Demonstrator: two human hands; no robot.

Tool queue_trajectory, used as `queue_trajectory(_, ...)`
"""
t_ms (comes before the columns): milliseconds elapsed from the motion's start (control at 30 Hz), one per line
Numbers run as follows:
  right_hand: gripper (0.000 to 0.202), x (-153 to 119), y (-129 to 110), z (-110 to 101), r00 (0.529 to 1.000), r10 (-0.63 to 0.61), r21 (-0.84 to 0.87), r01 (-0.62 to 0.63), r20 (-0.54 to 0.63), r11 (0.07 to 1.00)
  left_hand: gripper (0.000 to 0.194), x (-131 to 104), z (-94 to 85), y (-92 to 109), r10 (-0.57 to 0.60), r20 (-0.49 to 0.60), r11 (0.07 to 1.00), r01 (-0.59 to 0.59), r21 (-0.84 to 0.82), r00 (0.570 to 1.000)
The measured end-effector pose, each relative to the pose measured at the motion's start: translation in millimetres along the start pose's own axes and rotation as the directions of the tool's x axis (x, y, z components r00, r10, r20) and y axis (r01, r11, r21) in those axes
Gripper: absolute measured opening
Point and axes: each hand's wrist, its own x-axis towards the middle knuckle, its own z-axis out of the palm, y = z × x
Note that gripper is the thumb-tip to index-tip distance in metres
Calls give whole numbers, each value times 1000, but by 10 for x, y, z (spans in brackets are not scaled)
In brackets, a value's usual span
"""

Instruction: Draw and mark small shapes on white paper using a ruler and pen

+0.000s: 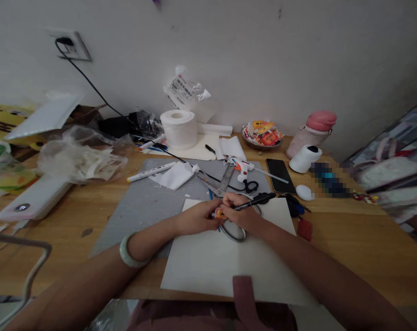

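Both hands meet over a white sheet (pixel 201 262) near the front of the desk. My left hand (pixel 199 217) is closed on a small orange piece (pixel 220 213), pinched at its fingertips. In my right hand (pixel 242 214) lies a black pen (pixel 255 201), slanting up to the right, and its fingertips touch the same orange piece. Under my hands is a grey loop (pixel 236 239), partly hidden, resting on the sheet. A grey cutting mat (pixel 132 207) extends beneath the sheet to the left.
Behind my hands lie a white glue gun (pixel 243 169), a metal square (pixel 225 180) and a white marker (pixel 149 172). A paper roll (pixel 179 131) and a bowl (pixel 263 145) of orange pieces stand farther back. A black phone (pixel 280 175) and a white spool (pixel 305 159) are on the right.
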Motion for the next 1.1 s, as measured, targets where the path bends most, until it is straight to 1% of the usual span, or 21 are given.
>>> queue_trajectory(400, 20, 4, 33, 4, 1000, 5, 22, -5, 5, 1000, 24, 1, -3, 1, 4, 1, 999, -4, -34, 1000)
queue_trajectory(633, 20, 3, 30, 8, 1000, 10, 53, -10, 4, 999, 18, 0, -15, 13, 4, -10, 1000, -4, 22, 1000)
queue_trajectory(967, 19, 7, 20, 15, 1000, 15, 66, -15, -6, 998, 18, 1, -8, 16, 0, -12, 1000, 0, 4, 1000)
queue_trajectory(1100, 19, 4, 31, 17, 1000, 11, 66, -11, 7, 998, 18, 0, -11, 18, -2, -14, 1000, 2, 16, 1000)
